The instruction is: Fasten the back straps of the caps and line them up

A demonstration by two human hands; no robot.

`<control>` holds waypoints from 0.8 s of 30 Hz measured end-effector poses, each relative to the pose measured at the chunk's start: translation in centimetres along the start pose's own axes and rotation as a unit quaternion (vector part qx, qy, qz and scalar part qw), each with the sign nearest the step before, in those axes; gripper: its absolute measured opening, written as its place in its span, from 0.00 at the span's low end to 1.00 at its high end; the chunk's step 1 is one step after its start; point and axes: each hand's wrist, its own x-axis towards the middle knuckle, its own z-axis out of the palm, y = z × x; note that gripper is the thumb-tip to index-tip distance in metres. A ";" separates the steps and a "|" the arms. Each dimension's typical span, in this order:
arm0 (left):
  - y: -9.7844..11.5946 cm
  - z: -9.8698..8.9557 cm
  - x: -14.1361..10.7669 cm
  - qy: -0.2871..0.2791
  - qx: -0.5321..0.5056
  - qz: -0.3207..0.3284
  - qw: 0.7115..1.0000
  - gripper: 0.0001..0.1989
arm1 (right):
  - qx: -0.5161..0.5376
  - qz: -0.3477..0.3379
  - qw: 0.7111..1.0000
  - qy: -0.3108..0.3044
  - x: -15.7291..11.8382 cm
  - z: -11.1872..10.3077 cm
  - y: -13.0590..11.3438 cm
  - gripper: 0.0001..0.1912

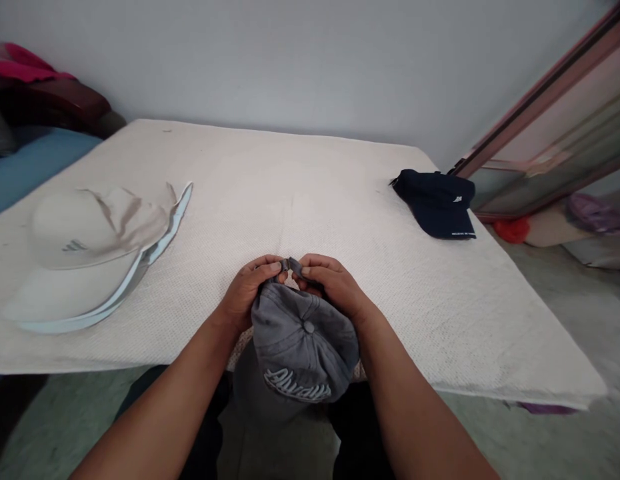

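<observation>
A grey baseball cap (303, 333) with pale raised lettering on its front hangs at the near table edge, its brim pointing toward my body. Both hands grip the strap (289, 265) at the back of this cap. My left hand (253, 287) pinches the strap's left side by the buckle, thumb on top. On the other side, my right hand (333, 280) is closed on the strap's right part, fingers curled under it. Whether the strap is fastened at the buckle is too small to tell.
A white cloth covers the table (290, 187). Pale beige caps (90, 247), stacked with a light blue-edged one, lie at the left. A navy cap (437, 200) rests near the right edge. Behind stands a grey wall (290, 67); a framed glass door (550, 127) is at right.
</observation>
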 end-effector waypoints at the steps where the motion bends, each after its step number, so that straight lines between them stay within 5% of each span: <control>1: -0.1 -0.1 0.0 0.001 0.000 -0.002 1.000 0.05 | 0.008 -0.001 1.000 -0.003 0.0 0.0 -0.1 0.05; 8: -0.2 -0.2 0.0 0.000 -0.012 -0.005 1.000 0.05 | 0.077 -0.019 0.997 -0.018 -0.1 -0.1 0.0 0.04; 15: -0.2 -0.1 0.1 0.008 -0.013 -0.010 1.000 0.07 | 0.026 0.010 0.999 -0.015 0.0 0.1 0.2 0.05; 24: 0.0 0.0 -0.1 0.021 0.005 -0.013 1.000 0.05 | 0.005 -0.031 0.999 -0.026 -0.3 0.2 -0.2 0.11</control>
